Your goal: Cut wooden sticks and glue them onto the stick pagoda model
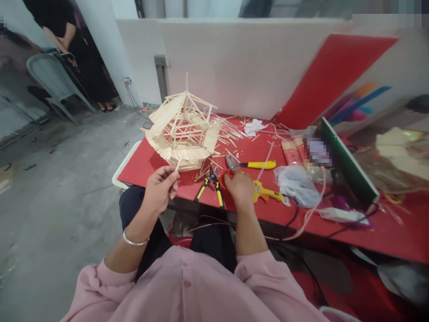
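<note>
My left hand (161,188) pinches a thin wooden stick (177,165) between thumb and fingers, at the near edge of a model pavilion (184,129) built from pale sticks. The model stands upright on the red table, its tiered roof partly covered with sticks. My right hand (241,187) is closed over a tool with orange-red handles (227,178), which it partly hides. Between my hands lie cutters with yellow-black handles (211,185). Just beyond the right hand are yellow-handled pliers (261,165), and a yellow glue gun (268,192) lies to its right.
Loose sticks (231,132) and a crumpled white tissue (254,127) lie behind the model on the red table (134,170). Rightward are a plastic bag (296,185), stick packs (291,152), cords and a green board (350,165). A person stands near a chair (56,80) at far left.
</note>
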`<act>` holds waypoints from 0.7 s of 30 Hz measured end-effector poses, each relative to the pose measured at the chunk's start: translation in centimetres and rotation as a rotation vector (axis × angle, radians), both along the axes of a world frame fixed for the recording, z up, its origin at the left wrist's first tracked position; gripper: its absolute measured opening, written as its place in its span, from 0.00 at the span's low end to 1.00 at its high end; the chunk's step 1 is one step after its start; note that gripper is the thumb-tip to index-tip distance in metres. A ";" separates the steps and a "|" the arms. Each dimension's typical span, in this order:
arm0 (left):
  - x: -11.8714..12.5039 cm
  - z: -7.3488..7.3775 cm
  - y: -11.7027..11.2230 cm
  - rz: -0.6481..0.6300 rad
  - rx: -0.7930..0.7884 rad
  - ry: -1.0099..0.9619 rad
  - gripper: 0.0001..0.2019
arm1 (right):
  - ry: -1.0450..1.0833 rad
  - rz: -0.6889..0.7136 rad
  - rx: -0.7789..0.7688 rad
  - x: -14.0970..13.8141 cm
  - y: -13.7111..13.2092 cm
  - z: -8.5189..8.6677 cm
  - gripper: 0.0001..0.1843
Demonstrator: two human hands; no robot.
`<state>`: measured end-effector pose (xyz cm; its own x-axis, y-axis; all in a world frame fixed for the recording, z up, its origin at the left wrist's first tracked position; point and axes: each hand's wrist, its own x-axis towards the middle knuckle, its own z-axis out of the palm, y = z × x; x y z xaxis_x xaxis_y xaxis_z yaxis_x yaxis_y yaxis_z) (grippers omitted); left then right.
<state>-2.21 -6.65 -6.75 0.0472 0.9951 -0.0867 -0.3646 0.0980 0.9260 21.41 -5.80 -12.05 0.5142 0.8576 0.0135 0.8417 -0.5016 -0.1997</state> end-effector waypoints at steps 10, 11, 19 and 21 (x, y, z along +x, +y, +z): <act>-1.6 5.0 5.3 -0.021 -0.032 0.007 0.11 | 0.039 0.649 0.744 -3.0 1.0 9.4 0.17; -1.6 5.2 5.9 -0.046 -0.051 -0.006 0.11 | 0.005 0.734 0.779 -3.6 1.7 10.5 0.16; -1.4 5.8 8.6 -0.154 -0.123 -0.111 0.10 | -0.299 1.002 0.727 -6.5 6.7 12.3 0.17; -1.5 5.8 8.9 -0.166 -0.120 -0.103 0.11 | -0.323 1.018 0.707 -6.7 7.1 12.3 0.18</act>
